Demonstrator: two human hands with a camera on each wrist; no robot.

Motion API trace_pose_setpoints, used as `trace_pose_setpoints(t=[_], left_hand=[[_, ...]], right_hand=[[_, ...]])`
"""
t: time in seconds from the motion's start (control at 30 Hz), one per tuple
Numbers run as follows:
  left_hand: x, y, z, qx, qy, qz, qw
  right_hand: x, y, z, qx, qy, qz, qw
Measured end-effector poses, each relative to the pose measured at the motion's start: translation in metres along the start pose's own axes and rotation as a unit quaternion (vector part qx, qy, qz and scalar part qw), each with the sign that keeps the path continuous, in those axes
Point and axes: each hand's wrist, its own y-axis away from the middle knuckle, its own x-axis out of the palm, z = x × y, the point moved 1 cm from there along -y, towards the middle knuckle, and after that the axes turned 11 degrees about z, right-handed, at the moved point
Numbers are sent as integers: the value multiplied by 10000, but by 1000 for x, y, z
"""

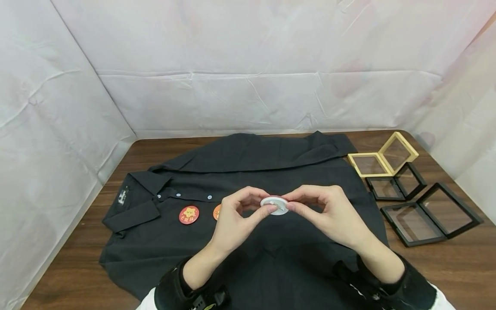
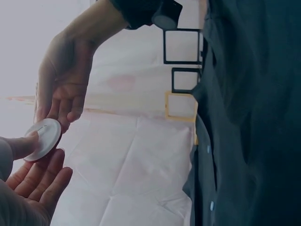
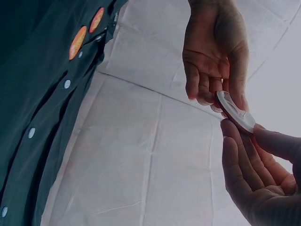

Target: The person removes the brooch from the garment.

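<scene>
A round pin badge (image 1: 275, 205) is held up over the dark shirt (image 1: 240, 176), its white back with the metal pin turned toward me. My left hand (image 1: 240, 217) pinches the left side of the badge between thumb and fingers. On the opposite edge, the thumb and fingertips of my right hand (image 1: 329, 213) grip it too. A reddish rim shows on the badge (image 3: 230, 110) in the right wrist view; its front picture is hidden. Lying on the shirt are a red badge (image 1: 189, 214) with a yellow star figure and an orange badge (image 1: 216, 212), partly covered by my left hand.
At the table's right stand a yellow open frame case (image 1: 370, 164), a small black one (image 1: 385, 188) and a larger black one (image 1: 416, 221), all with clear panes. The shirt's collar (image 1: 133, 202) lies left on the brown table (image 1: 73, 262). White sheeting (image 1: 248, 103) hangs behind.
</scene>
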Motion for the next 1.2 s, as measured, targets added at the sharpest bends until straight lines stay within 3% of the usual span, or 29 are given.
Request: trace_pose_setpoints(t=[0.27,0.47,0.67,0.87,1.2], left_hand=[[-4,10,7,-439,-472,333,9974],[-11,21,15,-1014,-1311,720,9835],[-18,32,19,-1331,-2205,1183,9590],[-22,42,24,-1456,-2981,1771,9266],[-28,64,25,-1941,-3461,2876,8717]], right_hand=[[-3,5,-10,204,385,57,9990],[-12,13,-26,574,1083,-21,9925],[-25,23,-42,752,1751,-213,9814],[-43,31,-57,742,2578,-488,9621],[-79,40,-80,1015,3625,-636,9243]])
